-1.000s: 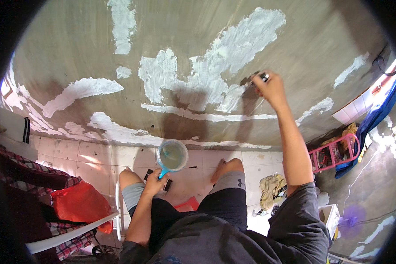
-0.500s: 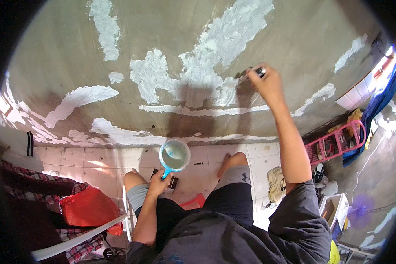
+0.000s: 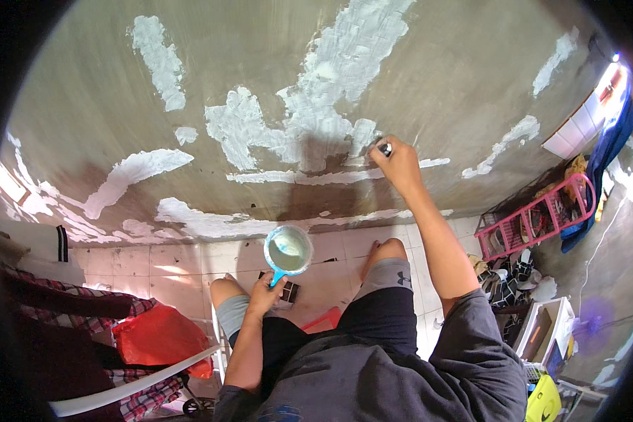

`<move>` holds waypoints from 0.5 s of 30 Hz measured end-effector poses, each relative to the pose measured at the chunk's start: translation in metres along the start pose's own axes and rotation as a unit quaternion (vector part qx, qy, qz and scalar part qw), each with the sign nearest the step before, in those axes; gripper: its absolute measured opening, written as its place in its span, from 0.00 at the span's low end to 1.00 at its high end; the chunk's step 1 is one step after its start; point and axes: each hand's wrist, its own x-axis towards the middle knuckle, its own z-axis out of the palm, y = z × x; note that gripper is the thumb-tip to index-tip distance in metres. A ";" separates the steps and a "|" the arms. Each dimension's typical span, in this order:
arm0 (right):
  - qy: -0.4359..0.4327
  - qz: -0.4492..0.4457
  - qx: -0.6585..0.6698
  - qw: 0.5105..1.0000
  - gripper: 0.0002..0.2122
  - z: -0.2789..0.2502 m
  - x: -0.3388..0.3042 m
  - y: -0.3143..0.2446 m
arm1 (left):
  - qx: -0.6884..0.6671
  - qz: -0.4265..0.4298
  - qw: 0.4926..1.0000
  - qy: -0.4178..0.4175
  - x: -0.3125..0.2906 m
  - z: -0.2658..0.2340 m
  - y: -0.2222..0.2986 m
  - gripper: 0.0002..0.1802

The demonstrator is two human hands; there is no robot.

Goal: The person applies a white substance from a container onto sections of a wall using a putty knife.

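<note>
Paste (image 3: 139, 174) whitens patches of wall (image 3: 471, 77) at nine o'clock. At seven, the left hand (image 3: 266, 295) has its fingers clamped on the handle (image 3: 280, 273) of a pot (image 3: 268, 247) with paste inside. Twelve looks broadly coated. At two, the right hand (image 3: 399, 166) clamps its fingers round a mostly hidden tool (image 3: 385, 148); grey wall beyond seems largely undone.

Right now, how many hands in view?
2. Left hand: gripping the blue-handled container. Right hand: closed on a mostly hidden tool, at the wall. No others visible.
</note>
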 end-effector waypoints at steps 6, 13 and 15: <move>0.060 -0.022 0.060 0.996 0.12 -0.046 0.017 -0.026 | 0.012 -0.009 1.000 0.002 -0.007 -0.003 0.007 0.17; -0.012 -0.006 -0.015 1.000 0.11 -0.006 -0.013 0.016 | 0.008 -0.019 1.000 0.004 -0.005 0.006 0.014 0.15; 0.010 -0.010 0.016 1.000 0.11 0.006 -0.019 0.025 | 0.006 -0.004 1.000 -0.001 -0.008 0.008 0.016 0.15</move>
